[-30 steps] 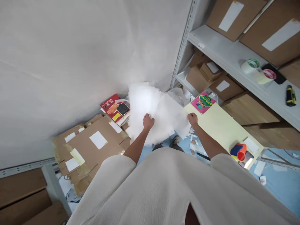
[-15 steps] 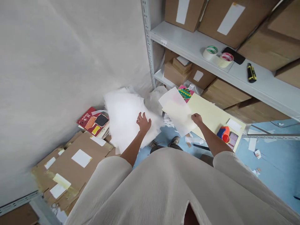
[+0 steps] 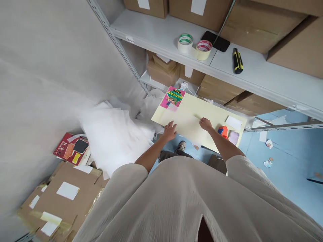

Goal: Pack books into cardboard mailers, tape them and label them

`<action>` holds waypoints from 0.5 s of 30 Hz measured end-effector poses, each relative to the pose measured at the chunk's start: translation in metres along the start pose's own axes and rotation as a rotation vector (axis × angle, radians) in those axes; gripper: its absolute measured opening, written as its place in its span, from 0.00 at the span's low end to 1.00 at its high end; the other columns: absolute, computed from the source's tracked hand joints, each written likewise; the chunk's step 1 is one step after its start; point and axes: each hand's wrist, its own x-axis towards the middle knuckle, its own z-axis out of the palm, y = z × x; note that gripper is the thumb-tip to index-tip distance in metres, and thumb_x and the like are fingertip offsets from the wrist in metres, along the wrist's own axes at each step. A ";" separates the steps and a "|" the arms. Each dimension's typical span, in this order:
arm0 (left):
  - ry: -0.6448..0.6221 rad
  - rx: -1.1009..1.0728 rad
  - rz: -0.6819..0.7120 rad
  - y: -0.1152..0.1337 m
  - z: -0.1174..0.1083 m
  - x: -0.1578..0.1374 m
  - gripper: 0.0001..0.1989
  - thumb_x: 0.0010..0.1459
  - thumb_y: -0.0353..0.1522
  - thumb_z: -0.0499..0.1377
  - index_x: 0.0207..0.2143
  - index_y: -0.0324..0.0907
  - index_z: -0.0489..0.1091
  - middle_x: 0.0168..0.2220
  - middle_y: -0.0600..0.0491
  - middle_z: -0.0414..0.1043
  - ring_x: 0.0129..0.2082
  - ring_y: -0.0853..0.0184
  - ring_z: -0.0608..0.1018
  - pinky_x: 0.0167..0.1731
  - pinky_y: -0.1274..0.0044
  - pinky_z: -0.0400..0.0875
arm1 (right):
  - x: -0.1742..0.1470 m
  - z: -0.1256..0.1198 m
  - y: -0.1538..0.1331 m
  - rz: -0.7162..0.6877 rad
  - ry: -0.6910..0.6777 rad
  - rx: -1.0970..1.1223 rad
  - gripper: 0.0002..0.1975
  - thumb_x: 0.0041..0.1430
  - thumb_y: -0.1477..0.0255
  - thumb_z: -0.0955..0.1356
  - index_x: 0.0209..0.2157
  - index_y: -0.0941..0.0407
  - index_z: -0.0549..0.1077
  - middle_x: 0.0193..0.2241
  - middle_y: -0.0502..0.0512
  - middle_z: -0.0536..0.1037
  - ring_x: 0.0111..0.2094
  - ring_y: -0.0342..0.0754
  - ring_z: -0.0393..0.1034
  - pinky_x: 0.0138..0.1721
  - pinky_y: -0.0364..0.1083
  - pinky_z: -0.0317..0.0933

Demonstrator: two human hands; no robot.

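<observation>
A thin translucent white sheet (image 3: 183,119) lies over the pale yellow tabletop (image 3: 202,106), its far corner covering the lower part of a pink booklet (image 3: 174,96). My right hand (image 3: 206,124) is closed at the sheet's right side, with fingers pinched on its edge. At the front edge of the table, my left hand (image 3: 170,131) is open, fingers spread and resting on or just above the sheet. To the left of it spreads a loose stack of similar white sheets (image 3: 113,134).
An orange and blue tape dispenser (image 3: 223,131), a white card (image 3: 234,122) and a blurred-out phone-like object (image 3: 234,137) occupy the table's right end. Tape rolls (image 3: 185,43) and a box cutter (image 3: 237,61) sit on the shelf. Flattened cardboard (image 3: 75,181) and a red book (image 3: 72,148) are left.
My view has turned right. My left hand has left the white stack and come to the table. The sheet in my right hand, lifted and tilted before, now lies over the tabletop and booklet.
</observation>
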 end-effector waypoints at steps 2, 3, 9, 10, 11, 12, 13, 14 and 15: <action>-0.060 0.015 0.016 0.006 0.006 0.011 0.35 0.74 0.36 0.57 0.80 0.46 0.59 0.85 0.39 0.49 0.83 0.45 0.56 0.78 0.53 0.57 | 0.006 -0.001 0.006 -0.007 -0.007 -0.016 0.12 0.69 0.73 0.68 0.48 0.54 0.84 0.47 0.64 0.87 0.47 0.57 0.80 0.45 0.47 0.69; -0.090 0.020 0.017 0.006 0.009 0.015 0.36 0.74 0.36 0.57 0.81 0.47 0.58 0.85 0.39 0.49 0.83 0.45 0.56 0.78 0.53 0.57 | 0.009 -0.001 0.007 -0.012 -0.015 -0.023 0.13 0.70 0.72 0.68 0.49 0.55 0.84 0.48 0.64 0.87 0.48 0.58 0.80 0.46 0.48 0.69; -0.195 0.041 -0.002 -0.005 0.017 0.022 0.36 0.74 0.33 0.55 0.81 0.44 0.55 0.84 0.35 0.49 0.84 0.45 0.55 0.78 0.51 0.55 | 0.023 0.003 0.011 -0.025 -0.044 -0.039 0.15 0.71 0.72 0.67 0.53 0.54 0.82 0.53 0.66 0.85 0.53 0.61 0.79 0.54 0.54 0.71; -0.206 0.040 -0.006 -0.007 0.017 0.022 0.36 0.74 0.33 0.55 0.81 0.44 0.55 0.84 0.35 0.49 0.84 0.45 0.55 0.78 0.51 0.56 | 0.024 0.004 0.011 -0.039 -0.030 -0.044 0.16 0.70 0.73 0.67 0.55 0.54 0.82 0.55 0.66 0.85 0.55 0.62 0.78 0.58 0.55 0.70; -0.220 0.038 -0.007 -0.010 0.016 0.022 0.35 0.75 0.33 0.55 0.81 0.44 0.55 0.84 0.35 0.49 0.83 0.44 0.56 0.77 0.51 0.57 | 0.025 0.006 0.011 -0.053 -0.006 -0.048 0.18 0.69 0.73 0.67 0.57 0.54 0.81 0.57 0.67 0.83 0.58 0.63 0.77 0.62 0.58 0.68; -0.235 0.034 -0.004 -0.012 0.015 0.023 0.35 0.75 0.33 0.55 0.81 0.45 0.55 0.84 0.35 0.49 0.83 0.44 0.57 0.76 0.51 0.59 | 0.024 0.007 0.011 -0.065 0.027 -0.049 0.20 0.68 0.73 0.67 0.59 0.54 0.80 0.60 0.67 0.82 0.62 0.64 0.74 0.65 0.60 0.65; -0.247 0.029 0.004 -0.014 0.013 0.024 0.35 0.75 0.34 0.55 0.81 0.45 0.55 0.84 0.35 0.50 0.82 0.43 0.58 0.75 0.51 0.61 | 0.023 0.009 0.010 -0.073 0.064 -0.043 0.22 0.68 0.73 0.67 0.61 0.54 0.79 0.63 0.69 0.80 0.65 0.66 0.71 0.68 0.62 0.62; -0.255 0.025 0.014 -0.016 0.010 0.025 0.35 0.75 0.34 0.54 0.81 0.46 0.56 0.84 0.35 0.51 0.82 0.43 0.60 0.74 0.51 0.63 | 0.022 0.010 0.008 -0.073 0.097 -0.029 0.23 0.68 0.73 0.67 0.63 0.54 0.78 0.66 0.70 0.77 0.68 0.67 0.69 0.70 0.64 0.60; -0.261 0.022 0.025 -0.018 0.007 0.027 0.35 0.75 0.33 0.54 0.81 0.46 0.56 0.83 0.35 0.53 0.81 0.42 0.62 0.74 0.51 0.64 | 0.020 0.012 0.005 -0.065 0.123 -0.005 0.24 0.68 0.72 0.67 0.63 0.54 0.78 0.67 0.70 0.76 0.69 0.68 0.67 0.70 0.66 0.60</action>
